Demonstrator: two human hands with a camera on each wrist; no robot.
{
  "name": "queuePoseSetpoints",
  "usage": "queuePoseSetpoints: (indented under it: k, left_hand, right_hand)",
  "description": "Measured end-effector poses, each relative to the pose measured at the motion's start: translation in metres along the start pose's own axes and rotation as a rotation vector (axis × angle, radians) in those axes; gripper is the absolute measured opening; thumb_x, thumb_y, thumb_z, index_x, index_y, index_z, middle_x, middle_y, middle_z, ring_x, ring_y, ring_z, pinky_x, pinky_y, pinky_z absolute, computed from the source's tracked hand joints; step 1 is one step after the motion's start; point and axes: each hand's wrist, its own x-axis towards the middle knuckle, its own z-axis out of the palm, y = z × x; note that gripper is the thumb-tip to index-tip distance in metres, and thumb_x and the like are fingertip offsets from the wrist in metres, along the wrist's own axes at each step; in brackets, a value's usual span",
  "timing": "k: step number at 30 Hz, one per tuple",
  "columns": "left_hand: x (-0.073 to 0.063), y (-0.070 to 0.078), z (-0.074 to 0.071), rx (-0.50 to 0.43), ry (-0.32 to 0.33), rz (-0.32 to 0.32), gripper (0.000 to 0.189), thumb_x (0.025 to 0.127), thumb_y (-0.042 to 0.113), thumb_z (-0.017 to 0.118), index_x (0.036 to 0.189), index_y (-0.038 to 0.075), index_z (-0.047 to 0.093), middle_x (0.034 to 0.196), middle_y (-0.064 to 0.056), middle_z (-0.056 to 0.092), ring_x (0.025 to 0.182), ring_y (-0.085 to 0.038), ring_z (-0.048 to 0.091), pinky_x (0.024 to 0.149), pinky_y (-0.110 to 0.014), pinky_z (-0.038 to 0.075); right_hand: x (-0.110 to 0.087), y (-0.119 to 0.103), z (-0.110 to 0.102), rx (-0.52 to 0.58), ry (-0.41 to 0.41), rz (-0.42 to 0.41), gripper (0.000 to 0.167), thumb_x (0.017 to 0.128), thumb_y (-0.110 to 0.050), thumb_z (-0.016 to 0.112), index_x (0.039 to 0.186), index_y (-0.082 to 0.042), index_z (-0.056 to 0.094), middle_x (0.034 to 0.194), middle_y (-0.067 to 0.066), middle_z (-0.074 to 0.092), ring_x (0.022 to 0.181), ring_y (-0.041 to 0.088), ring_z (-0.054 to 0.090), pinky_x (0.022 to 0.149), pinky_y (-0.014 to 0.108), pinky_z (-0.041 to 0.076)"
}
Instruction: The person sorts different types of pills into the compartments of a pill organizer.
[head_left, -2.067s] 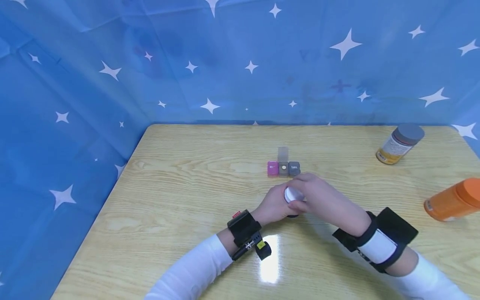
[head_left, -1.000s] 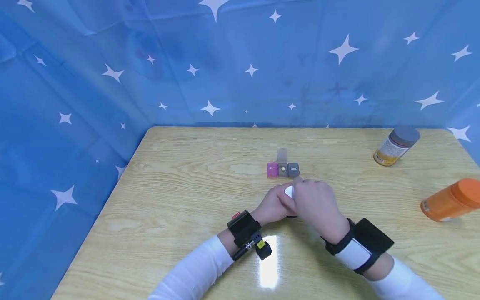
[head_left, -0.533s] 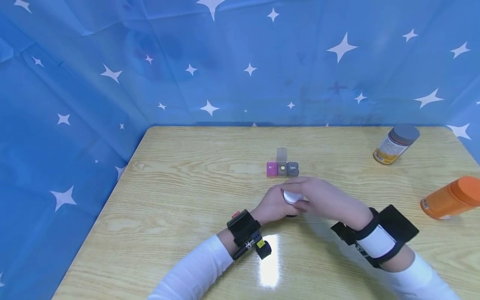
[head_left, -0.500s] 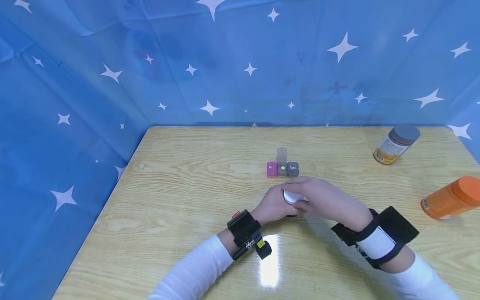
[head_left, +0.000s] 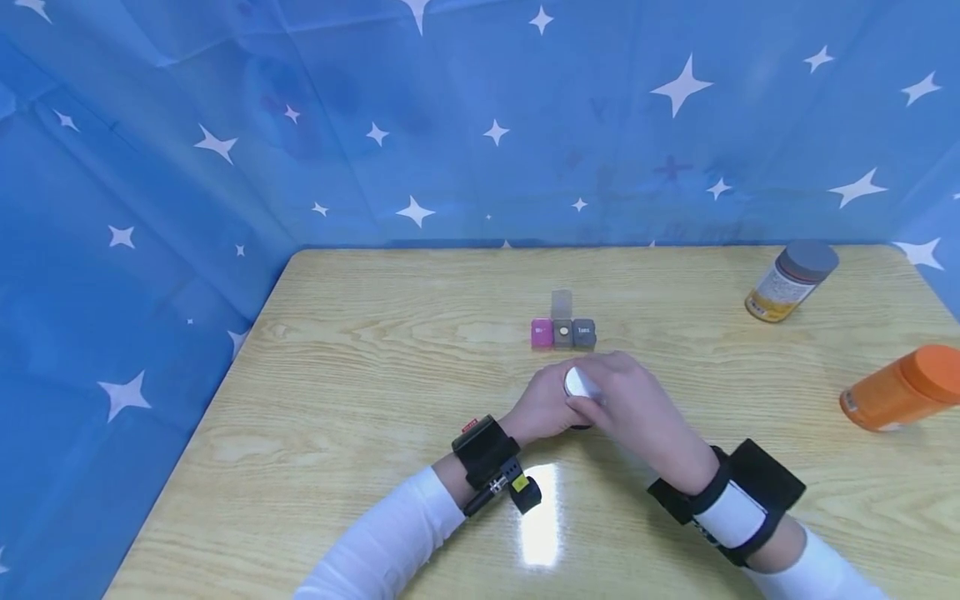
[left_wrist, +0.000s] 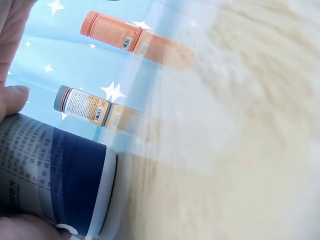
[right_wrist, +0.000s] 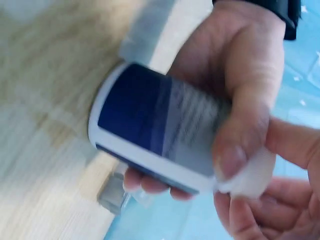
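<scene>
- The left hand [head_left: 536, 406] is curled round a blue-and-white bottle [right_wrist: 165, 125], its thumb along 1 side and fingertips showing on the other.
- The right hand [head_left: 637, 404] pinches the bottle's white cap [head_left: 577, 383] from above, thumb and fingers round it.
- The bottle stands roughly upright, cap at the top, near the centre of the desk [head_left: 360, 333]; whether its base touches the wood, I cannot tell.
- From the bottle, with 12 o'clock away from the person, the left forearm comes in from 8 o'clock and the right from 4.
- Just beyond, at 12 o'clock, sits a 3-cell pill organizer [head_left: 583, 333]: pink cell at its 9 o'clock, charcoal cell at its 3, and between them a cell with its clear lid [head_left: 562, 303] flipped back, holding 1 pale pill [head_left: 564, 331].
- A grey-capped jar [head_left: 783, 287] stands well apart at 2 o'clock.
- An orange jar [head_left: 896, 390] stands at 3 o'clock.
</scene>
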Motion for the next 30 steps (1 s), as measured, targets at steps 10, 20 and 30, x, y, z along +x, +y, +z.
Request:
queuePoseSetpoints:
  k: [10, 20, 30]
  left_hand:
    - [0.002, 0.001, 0.002, -0.016, 0.026, 0.023, 0.039, 0.071, 0.001, 0.071, 0.109, 0.004, 0.062, 0.105, -0.01, 0.067, 0.097, -0.017, 0.06, 0.085, -0.015, 0.044]
    - [0.002, 0.0, 0.001, 0.018, 0.006, 0.073, 0.044, 0.072, 0.003, 0.072, 0.114, 0.001, 0.06, 0.106, -0.013, 0.067, 0.1, -0.023, 0.061, 0.085, -0.015, 0.044]
    - [0.0, 0.0, 0.0, -0.011, -0.003, -0.03, 0.05, 0.07, 0.012, 0.077, 0.115, 0.007, 0.058, 0.097, -0.006, 0.066, 0.081, -0.003, 0.054, 0.074, -0.015, 0.045]
  right_hand:
    - [-0.003, -0.007, 0.016, -0.227, 0.187, 0.127, 0.043, 0.076, -0.035, 0.073, 0.079, 0.006, 0.06, 0.068, 0.014, 0.056, 0.061, 0.022, 0.049, 0.052, 0.033, 0.046]
    - [0.0, 0.003, 0.007, -0.18, 0.062, 0.101, 0.056, 0.074, -0.047, 0.071, 0.097, 0.003, 0.058, 0.087, 0.018, 0.064, 0.074, 0.028, 0.062, 0.056, 0.039, 0.052]
    - [0.004, 0.034, 0.003, 0.299, -0.177, -0.098, 0.042, 0.082, -0.011, 0.068, 0.121, -0.003, 0.059, 0.122, 0.014, 0.061, 0.115, 0.033, 0.056, 0.094, 0.047, 0.045]
